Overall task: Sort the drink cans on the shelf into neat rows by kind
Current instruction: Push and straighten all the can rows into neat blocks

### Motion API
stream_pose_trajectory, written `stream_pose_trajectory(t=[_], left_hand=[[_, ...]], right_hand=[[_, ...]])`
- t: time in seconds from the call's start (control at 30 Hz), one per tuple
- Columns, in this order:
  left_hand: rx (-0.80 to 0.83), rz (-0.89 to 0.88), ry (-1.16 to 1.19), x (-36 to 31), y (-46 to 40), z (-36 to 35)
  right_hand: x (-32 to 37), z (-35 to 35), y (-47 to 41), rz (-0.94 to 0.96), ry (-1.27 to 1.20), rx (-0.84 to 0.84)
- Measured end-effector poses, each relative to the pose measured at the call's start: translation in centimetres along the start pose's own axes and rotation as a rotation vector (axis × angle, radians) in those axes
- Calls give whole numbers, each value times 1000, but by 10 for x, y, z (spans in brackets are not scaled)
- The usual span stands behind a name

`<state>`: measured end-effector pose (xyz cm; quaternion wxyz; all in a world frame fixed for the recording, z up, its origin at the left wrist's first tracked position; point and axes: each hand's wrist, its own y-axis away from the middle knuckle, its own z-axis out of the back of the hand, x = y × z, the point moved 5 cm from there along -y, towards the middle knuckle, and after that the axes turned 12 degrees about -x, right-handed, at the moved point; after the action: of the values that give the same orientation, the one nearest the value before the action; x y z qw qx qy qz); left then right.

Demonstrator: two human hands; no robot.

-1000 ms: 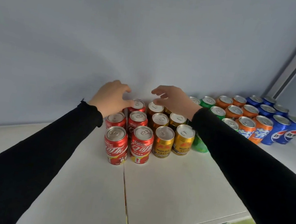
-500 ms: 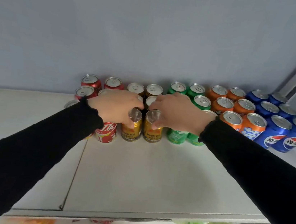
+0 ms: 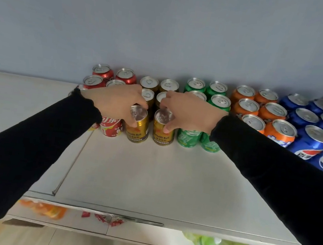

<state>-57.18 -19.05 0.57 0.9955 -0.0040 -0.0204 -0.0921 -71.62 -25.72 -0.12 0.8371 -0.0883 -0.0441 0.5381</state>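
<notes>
Drink cans stand upright on the white shelf, grouped against the grey back wall. Nearest, two gold cans form the front of the gold rows: the left gold can is grasped by the left hand, thumb on its side and fingers over the rim; the right gold can is grasped likewise by the right hand. Both forearms wear black sleeves. A red cola can stands just beside the left gold can, and green cans just beside the right one. Farther right stand orange cans, then blue Pepsi cans. Behind the hands, further gold cans and red cans reach the wall.
</notes>
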Motion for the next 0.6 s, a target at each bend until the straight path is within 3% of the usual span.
stream_pose_trajectory(t=[0.17,0.27,0.37,0.6], left_hand=[[86,-16,73,-2,2,11],[0,83,75,16,-8,29],[-73,167,35,30,-27,35],[-31,211,10,32,-56,9]], right_hand=[[-5,10,4,-16,-108,79],[-30,33,-13,-137,-235,12],[-47,41,-35,-173,-123,-78],[-30,7,-66,-148,49,54]])
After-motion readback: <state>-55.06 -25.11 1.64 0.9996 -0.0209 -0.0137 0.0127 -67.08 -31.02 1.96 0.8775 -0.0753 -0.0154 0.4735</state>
